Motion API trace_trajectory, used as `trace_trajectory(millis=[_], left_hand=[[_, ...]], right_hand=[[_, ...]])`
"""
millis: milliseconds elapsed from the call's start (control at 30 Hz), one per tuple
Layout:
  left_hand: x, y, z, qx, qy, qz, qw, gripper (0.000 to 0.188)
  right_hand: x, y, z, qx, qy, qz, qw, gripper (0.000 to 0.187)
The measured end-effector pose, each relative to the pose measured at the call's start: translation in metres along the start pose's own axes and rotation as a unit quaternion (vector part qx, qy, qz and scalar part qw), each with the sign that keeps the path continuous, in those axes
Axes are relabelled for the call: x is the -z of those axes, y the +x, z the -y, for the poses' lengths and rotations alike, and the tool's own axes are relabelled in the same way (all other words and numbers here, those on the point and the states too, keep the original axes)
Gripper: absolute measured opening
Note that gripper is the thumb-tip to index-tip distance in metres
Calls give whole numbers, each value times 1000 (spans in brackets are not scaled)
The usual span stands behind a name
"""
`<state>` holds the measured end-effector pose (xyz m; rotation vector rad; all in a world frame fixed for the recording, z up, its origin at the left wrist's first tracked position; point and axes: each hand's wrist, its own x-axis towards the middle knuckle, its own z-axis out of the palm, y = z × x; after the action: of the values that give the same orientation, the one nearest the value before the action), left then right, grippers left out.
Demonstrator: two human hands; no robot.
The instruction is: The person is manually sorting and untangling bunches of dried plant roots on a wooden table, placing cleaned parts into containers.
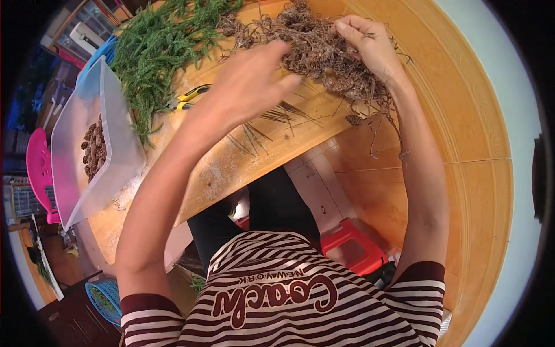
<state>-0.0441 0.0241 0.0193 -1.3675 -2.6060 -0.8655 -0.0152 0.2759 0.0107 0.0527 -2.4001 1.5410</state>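
A tangled heap of small brown pine cones on thin, wiry stems (pixel 324 58) lies at the far right of the wooden table. At its right side is my right hand (pixel 370 49), thumb and forefinger pinched together; what is between them is too small to make out. My left hand (pixel 248 81) hovers just left of the heap, slightly blurred, with its thumb and fingers apart and nothing visible in them. Below it, several thin dark stems (pixel 251 139) are scattered on the tabletop. Partly behind my left forearm lies a tool with yellow and black handles (pixel 193 93).
Green needle-like sprigs (pixel 150 58) are piled at the far left. A clear plastic bin (pixel 124 136) holding small pine cones (pixel 94 147) stands at the table's left. Pale specks dust the wooden table (pixel 231 165). Below are a red stool (pixel 352 246) and a blue basket (pixel 104 301).
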Motion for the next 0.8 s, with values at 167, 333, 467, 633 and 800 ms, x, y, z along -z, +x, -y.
trace_trajectory(millis=[167,333,467,633,800], left_hand=[[-20,52,-28,85,33,115,989,47],[-52,70,-10,112,-62,157,979,37],[-56,70,-1,146,-172,138,964,32],[-45,65,-8,161,-173,124,964,32],[-44,64,-12,176,-199,165,950,33]], right_hand=[[-7,-1,8,-9,-11,37,999,22],[-12,-1,6,87,-105,22,990,28],[-23,-4,10,94,-223,25,970,28],[-30,-4,12,69,-265,27,961,32],[-33,1,2,166,-279,-17,946,37]])
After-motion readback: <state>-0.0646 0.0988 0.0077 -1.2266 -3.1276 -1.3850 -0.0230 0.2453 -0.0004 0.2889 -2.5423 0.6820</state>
